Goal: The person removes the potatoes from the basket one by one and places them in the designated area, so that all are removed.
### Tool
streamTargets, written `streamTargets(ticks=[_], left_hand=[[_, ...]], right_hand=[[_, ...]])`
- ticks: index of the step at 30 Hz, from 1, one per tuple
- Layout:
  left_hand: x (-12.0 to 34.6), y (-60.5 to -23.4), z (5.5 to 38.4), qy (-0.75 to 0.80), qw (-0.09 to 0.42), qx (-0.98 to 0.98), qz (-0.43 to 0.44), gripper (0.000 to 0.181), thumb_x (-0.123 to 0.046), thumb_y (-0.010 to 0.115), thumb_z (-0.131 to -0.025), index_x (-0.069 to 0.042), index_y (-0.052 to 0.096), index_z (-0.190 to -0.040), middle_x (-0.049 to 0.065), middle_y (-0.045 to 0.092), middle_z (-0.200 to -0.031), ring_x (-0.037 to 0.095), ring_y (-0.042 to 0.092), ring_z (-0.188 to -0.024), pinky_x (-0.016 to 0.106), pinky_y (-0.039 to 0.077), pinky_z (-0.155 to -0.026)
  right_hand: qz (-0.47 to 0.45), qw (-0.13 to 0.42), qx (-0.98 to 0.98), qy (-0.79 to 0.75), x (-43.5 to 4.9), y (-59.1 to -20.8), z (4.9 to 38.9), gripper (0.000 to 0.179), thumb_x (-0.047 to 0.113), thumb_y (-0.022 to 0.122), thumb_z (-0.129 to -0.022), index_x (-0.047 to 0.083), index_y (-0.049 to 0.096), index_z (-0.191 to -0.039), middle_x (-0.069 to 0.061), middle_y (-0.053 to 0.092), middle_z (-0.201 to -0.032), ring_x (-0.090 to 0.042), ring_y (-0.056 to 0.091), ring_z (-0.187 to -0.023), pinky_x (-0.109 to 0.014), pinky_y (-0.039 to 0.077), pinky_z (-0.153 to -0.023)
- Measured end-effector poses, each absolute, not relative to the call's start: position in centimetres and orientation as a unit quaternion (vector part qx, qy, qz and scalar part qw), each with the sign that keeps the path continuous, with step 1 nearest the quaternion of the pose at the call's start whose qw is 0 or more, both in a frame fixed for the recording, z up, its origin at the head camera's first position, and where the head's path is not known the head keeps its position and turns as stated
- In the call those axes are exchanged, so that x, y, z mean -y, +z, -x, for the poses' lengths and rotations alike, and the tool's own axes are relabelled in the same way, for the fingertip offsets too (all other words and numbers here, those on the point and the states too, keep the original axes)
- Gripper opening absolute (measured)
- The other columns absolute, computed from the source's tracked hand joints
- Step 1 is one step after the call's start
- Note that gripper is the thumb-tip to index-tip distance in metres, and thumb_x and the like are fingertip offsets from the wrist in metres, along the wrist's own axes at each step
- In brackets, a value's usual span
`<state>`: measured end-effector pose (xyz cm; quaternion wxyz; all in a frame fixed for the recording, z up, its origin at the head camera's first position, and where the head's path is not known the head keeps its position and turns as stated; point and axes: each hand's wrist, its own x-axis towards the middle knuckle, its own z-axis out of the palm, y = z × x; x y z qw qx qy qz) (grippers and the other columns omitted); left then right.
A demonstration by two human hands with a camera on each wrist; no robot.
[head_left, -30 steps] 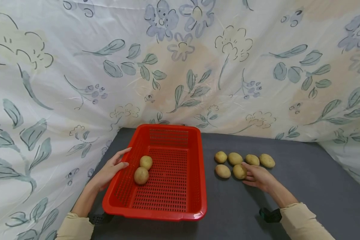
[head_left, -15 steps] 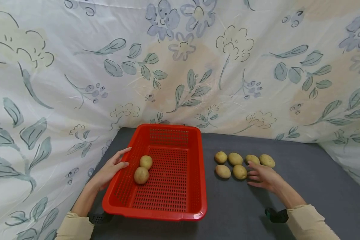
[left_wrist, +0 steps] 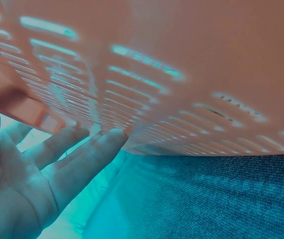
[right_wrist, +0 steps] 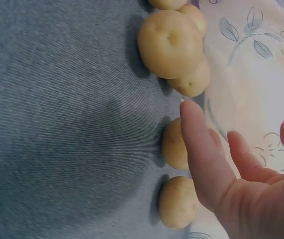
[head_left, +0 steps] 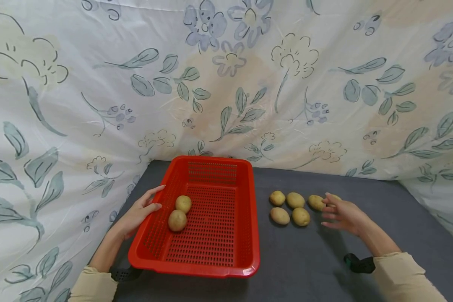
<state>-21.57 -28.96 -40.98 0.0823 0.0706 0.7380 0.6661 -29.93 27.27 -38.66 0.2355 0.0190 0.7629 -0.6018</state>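
A red plastic basket with slotted walls stands on the dark tabletop, and two potatoes lie together in its left part. My left hand rests at its left rim. In the left wrist view, the nearly straight fingers reach along the slotted outer wall, fingertips right at it. To the basket's right, several potatoes form two loose rows. My right hand holds nothing and hovers beside them, fingers spread and loosely bent. It partly covers the far right potato.
Dark textured cloth covers the table. A white curtain with flower prints hangs behind and along the left side. Black wrist devices sit at both sleeves.
My right hand has left the front right potato and drawn back to the right, its fingers now apart from it. The left hand, basket and potatoes have stayed in place.
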Motion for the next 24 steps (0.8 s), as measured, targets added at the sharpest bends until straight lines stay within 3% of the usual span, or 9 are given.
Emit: streamTargets(ticks=[8,24], left_hand=[[29.0,-41.0,21.5,0.665,0.083,-0.739,-0.067,0.061,-0.012,0.046,-0.099,-0.013,0.016,-0.152,0.032,0.036,-0.132,0.036,0.063,-0.095,0.047,0.054,-0.073],[29.0,-41.1,21.6,0.667,0.08,-0.737,-0.067,0.06,-0.011,0.046,-0.1,-0.013,0.017,-0.152,0.032,0.037,-0.132,0.036,0.063,-0.095,0.046,0.054,-0.073]], right_hand=[[-0.001,0.228,-0.767,-0.6,-27.0,-37.4,30.4,0.088,0.057,0.033,-0.097,-0.009,0.005,-0.149,-0.036,0.01,-0.146,-0.052,0.014,-0.134,-0.046,0.046,-0.092],[0.068,0.229,-0.764,-0.599,-25.0,-35.5,31.8,0.085,0.055,0.035,-0.098,-0.006,0.005,-0.15,-0.034,0.005,-0.15,-0.049,0.017,-0.135,-0.045,0.045,-0.095]])
